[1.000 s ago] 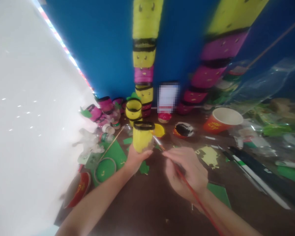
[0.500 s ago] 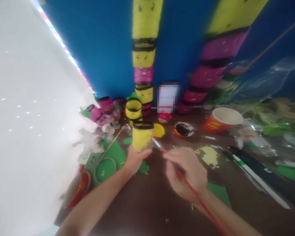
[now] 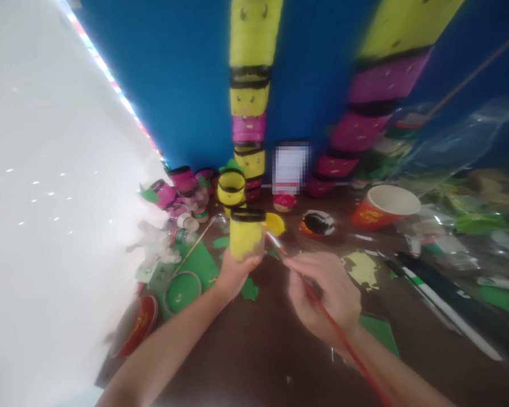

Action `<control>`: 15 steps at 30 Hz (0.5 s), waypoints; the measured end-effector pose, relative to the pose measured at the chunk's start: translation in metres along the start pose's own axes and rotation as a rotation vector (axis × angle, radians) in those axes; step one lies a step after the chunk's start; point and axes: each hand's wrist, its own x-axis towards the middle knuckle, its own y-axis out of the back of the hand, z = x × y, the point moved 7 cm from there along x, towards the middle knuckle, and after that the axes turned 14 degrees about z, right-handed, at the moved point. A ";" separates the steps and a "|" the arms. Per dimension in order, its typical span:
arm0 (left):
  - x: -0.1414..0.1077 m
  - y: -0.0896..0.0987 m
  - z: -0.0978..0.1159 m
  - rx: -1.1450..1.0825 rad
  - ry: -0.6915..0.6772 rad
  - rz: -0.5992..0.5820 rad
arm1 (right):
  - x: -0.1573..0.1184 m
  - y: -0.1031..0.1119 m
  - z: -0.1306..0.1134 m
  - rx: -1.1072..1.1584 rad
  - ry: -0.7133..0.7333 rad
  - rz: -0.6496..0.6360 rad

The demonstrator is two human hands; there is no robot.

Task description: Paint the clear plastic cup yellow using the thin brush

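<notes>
The yellow container, banded in black at its rim, is positioned near the centre of the frame and stands approximately upright; its lower right wall shows a duller, less evenly coated area. The left hand grips the container around its base, with the thumb toward the right. The right hand, right of centre, is closed around the red-handled paintbrush; the brush tip is directed up and left, at the right side of the container. Whether the bristles contact the wall cannot be determined. A yellow paint dish is located just behind the container, to its right. Further right is a dish of black paint, followed by an orange paper cup with a white interior. A smaller yellow container with a black rim is located behind the held one. Two columns of yellow and pink containers extend to the top edge: the centre column and the right column, both against a blue panel. Pink containers are grouped left of centre. Green sheet material and a clear ring lie at lower left on the dark table.
</notes>
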 end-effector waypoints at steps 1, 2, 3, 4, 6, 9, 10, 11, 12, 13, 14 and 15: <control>0.000 -0.001 0.000 0.001 0.000 -0.004 | 0.000 0.000 0.000 0.001 -0.003 -0.002; -0.001 -0.001 0.001 0.001 0.000 -0.006 | -0.001 -0.001 0.000 0.001 -0.007 -0.003; -0.001 -0.001 0.001 0.001 0.001 -0.009 | -0.001 -0.001 0.001 0.001 -0.012 -0.004; -0.001 -0.002 0.001 0.000 0.002 -0.011 | -0.001 -0.002 0.001 0.004 -0.017 -0.007; -0.002 -0.002 0.001 -0.002 0.008 -0.017 | -0.002 -0.002 0.001 0.016 -0.023 -0.019; -0.002 -0.004 -0.001 -0.001 0.021 -0.037 | -0.002 -0.001 0.001 0.044 -0.020 -0.047; -0.001 -0.003 -0.001 0.004 0.021 -0.035 | -0.002 -0.001 0.000 0.061 -0.015 -0.056; -0.001 -0.003 -0.001 0.013 0.019 -0.027 | -0.001 0.000 -0.001 0.077 -0.009 -0.061; -0.001 -0.002 -0.001 0.025 0.019 -0.016 | -0.001 0.002 -0.002 0.091 -0.006 -0.060; 0.000 -0.002 -0.001 0.034 0.020 -0.007 | 0.000 0.003 -0.003 0.097 -0.004 -0.052; -0.001 -0.002 -0.001 0.038 0.022 -0.005 | 0.000 0.004 -0.003 0.094 -0.007 -0.037; -0.001 -0.002 -0.001 0.035 0.027 -0.008 | 0.000 0.004 -0.002 0.078 -0.013 -0.024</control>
